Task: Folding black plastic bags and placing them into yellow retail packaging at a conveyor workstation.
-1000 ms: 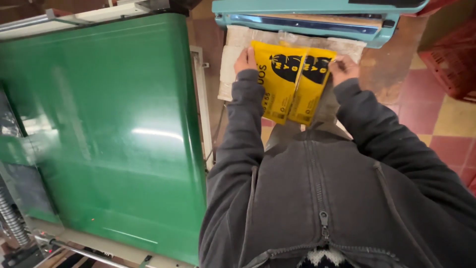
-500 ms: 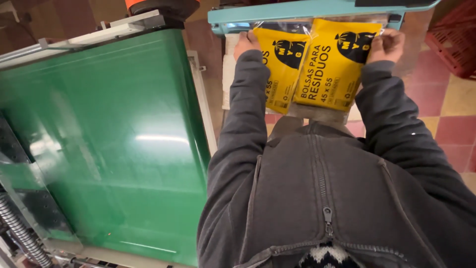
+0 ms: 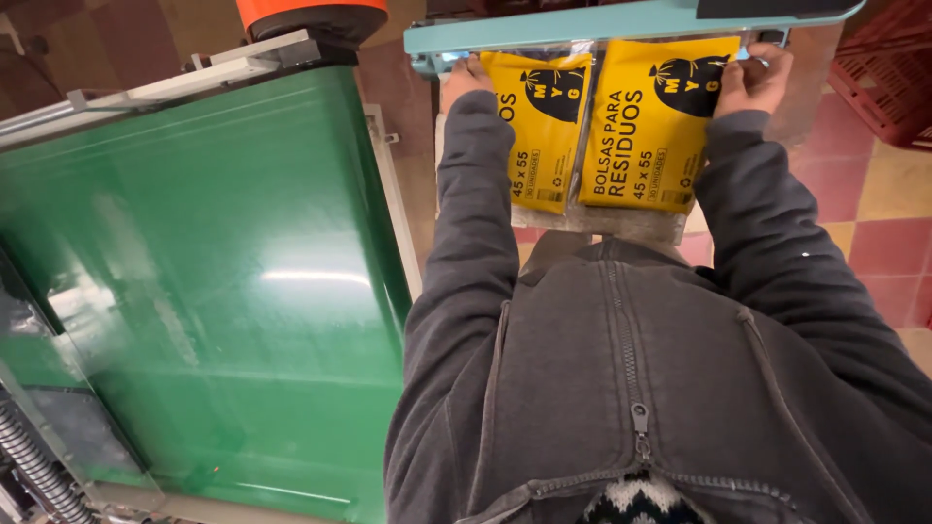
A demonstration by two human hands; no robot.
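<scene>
Clearly both hands, left hand (image 3: 467, 81) and right hand (image 3: 755, 80), are clamped on the yellow packets (image 3: 604, 124). Keeping their tops level and flat under the teal sealer bar (image 3: 582, 21) looks wise, fingers clear of it.

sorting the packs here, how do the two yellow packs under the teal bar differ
The left yellow pack shows a narrower face, partly hidden by the left sleeve; the right yellow pack shows wide and nearly whole. The left hand holds the left pack's top corner, while the right hand grips the right pack's. Both are yellow with black print, tops under the teal bar.
</scene>
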